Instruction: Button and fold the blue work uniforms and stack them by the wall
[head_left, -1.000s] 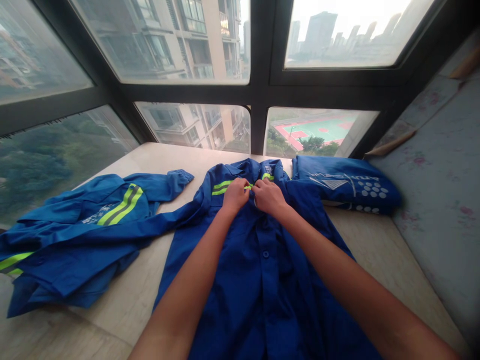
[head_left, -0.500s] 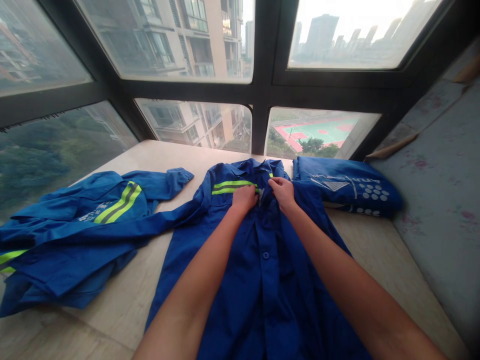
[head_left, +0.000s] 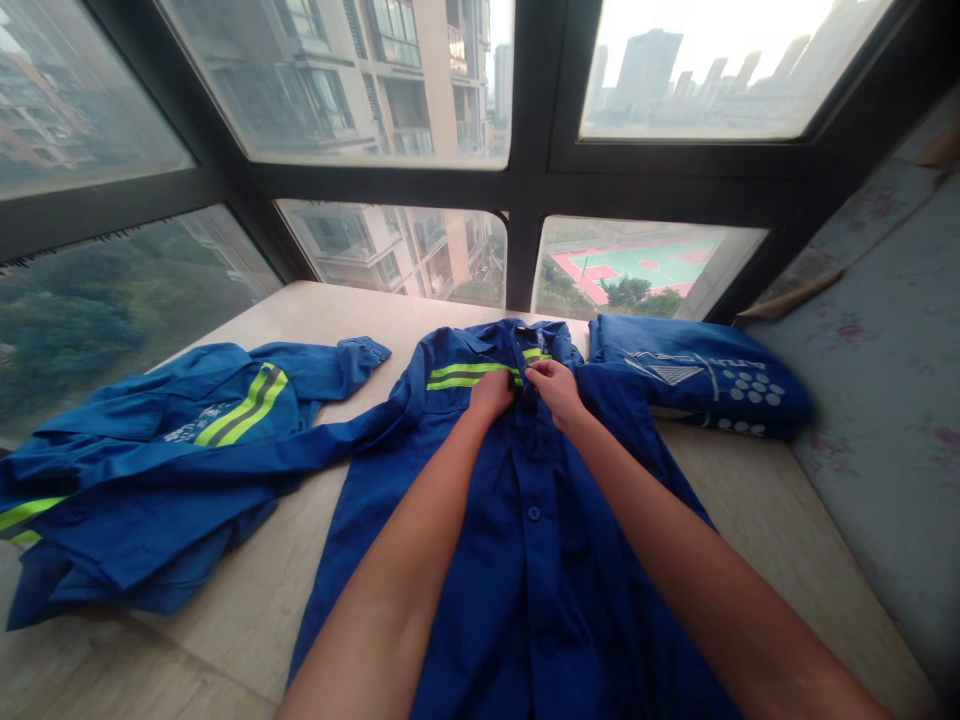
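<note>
A blue work jacket [head_left: 480, 520] with a yellow-green and grey reflective stripe across the chest lies front up before me, its collar toward the window. My left hand [head_left: 492, 394] is closed on the jacket's front edge just below the stripe. Close beside it, my right hand [head_left: 556, 390] pinches the other front edge near the collar. The fingertips of both hands are only a little apart. A button [head_left: 534, 513] shows lower on the front placket. What lies under my left fingers is hidden.
A second blue jacket [head_left: 172, 480] with reflective stripes lies loosely spread at the left, under the first jacket's sleeve. At the back right sits a folded blue bundle [head_left: 697, 370] with white print. Windows with dark frames [head_left: 529, 190] and a floral wall [head_left: 885, 430] border the pale ledge [head_left: 757, 500].
My right hand has drawn slightly left and down toward my left hand, bringing its front edge over. More of the stripe at the right chest shows. My left hand stays nearly in place.
</note>
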